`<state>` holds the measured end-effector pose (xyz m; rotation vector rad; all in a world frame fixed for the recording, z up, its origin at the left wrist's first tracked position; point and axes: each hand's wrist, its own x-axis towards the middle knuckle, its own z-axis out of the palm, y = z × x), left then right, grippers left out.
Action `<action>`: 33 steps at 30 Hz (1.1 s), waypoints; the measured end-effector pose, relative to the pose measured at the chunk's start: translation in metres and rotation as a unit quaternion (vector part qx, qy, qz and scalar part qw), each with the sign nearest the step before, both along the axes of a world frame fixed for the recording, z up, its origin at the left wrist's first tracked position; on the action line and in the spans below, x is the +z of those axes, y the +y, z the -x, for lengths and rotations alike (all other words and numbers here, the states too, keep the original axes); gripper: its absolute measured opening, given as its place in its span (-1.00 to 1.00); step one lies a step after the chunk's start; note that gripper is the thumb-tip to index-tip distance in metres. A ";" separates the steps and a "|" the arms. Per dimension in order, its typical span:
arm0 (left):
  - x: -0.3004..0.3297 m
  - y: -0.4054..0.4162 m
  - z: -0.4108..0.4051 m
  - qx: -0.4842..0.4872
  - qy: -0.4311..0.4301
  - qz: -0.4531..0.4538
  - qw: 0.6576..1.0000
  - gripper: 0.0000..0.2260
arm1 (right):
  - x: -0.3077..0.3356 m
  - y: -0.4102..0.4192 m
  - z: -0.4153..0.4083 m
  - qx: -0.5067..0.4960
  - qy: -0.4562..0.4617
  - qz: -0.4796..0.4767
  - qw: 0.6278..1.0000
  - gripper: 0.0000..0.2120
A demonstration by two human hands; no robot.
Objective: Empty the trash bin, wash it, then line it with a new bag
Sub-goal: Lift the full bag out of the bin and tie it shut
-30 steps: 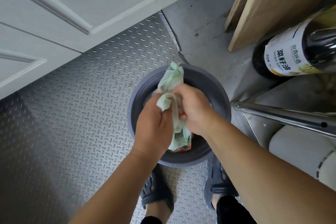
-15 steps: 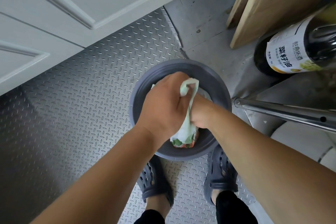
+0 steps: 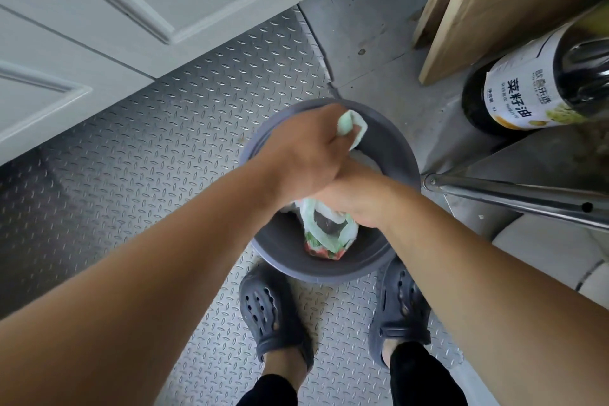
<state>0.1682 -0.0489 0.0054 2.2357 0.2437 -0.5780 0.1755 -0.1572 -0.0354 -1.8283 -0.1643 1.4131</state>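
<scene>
A round grey trash bin (image 3: 333,273) stands on the metal floor just ahead of my feet. Inside it sits a pale green trash bag (image 3: 324,234) with red and green waste showing through its bottom. My left hand (image 3: 303,155) crosses over the bin and is closed on one twisted end of the bag, which pokes out by my fingers. My right hand (image 3: 349,199) lies under the left wrist, closed on the bag's neck. Most of the bag's top is hidden by both hands.
A white cabinet door (image 3: 131,10) runs along the upper left. A dark oil bottle (image 3: 534,89) and a wooden board (image 3: 514,3) stand at the upper right. A steel bar (image 3: 514,194) juts out right beside the bin. Checker-plate floor (image 3: 131,175) spreads to the left.
My left hand has crossed over my right, carrying the bag's end from the near left to the far side of the bin. The bag's neck is more tightly twisted.
</scene>
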 end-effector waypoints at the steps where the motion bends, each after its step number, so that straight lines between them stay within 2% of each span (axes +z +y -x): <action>1: 0.001 -0.002 -0.001 -0.011 -0.001 0.007 1.000 -0.79 | -0.004 0.001 0.001 -0.021 -0.030 0.014 0.999 -0.77; 3: 0.001 0.000 -0.001 0.034 -0.020 0.037 0.999 -0.83 | -0.006 0.002 0.000 -0.089 0.000 0.012 0.996 -0.77; 5: 0.001 0.005 0.008 0.175 -0.036 0.085 0.980 -0.69 | -0.004 0.000 -0.002 -0.190 0.075 0.027 0.979 -0.82; 7: -0.002 0.005 0.027 0.313 -0.041 0.093 0.944 -0.66 | -0.004 -0.004 -0.003 -0.256 0.140 0.024 0.956 -0.67; 8: -0.005 0.002 0.039 0.352 -0.026 0.090 0.931 -0.65 | -0.003 -0.005 -0.004 -0.277 0.159 0.019 0.947 -0.60; 10: -0.013 -0.008 0.063 0.365 0.013 0.128 0.922 -0.60 | -0.002 -0.007 -0.006 -0.326 0.196 0.000 0.925 -0.52; 13: -0.020 -0.023 0.083 0.315 0.029 0.213 0.924 -0.46 | -0.003 -0.010 -0.007 -0.375 0.241 -0.051 0.894 -0.42; 16: -0.028 -0.031 0.082 0.309 0.029 0.202 0.929 -0.40 | -0.002 -0.013 -0.005 -0.372 0.244 -0.071 0.893 -0.52; 19: -0.036 -0.032 0.077 0.335 0.042 0.201 0.920 -0.43 | -0.002 -0.012 -0.001 -0.365 0.232 -0.077 0.898 -0.58; 23: -0.045 -0.029 0.073 0.377 0.063 0.218 0.898 -0.53 | -0.001 -0.012 0.002 -0.331 0.164 -0.051 0.928 -0.61; 28: -0.051 -0.023 0.070 0.430 0.069 0.226 0.871 -0.63 | 0.000 -0.016 0.001 -0.214 0.038 -0.017 0.976 -0.65; 31: -0.051 -0.021 0.067 0.452 0.074 0.249 0.853 -0.64 | -0.004 -0.017 0.002 -0.167 -0.002 -0.028 0.985 -0.78; 33: -0.051 -0.021 0.066 0.449 0.088 0.265 0.849 -0.61 | -0.004 -0.017 0.001 -0.156 -0.011 -0.028 0.987 -0.78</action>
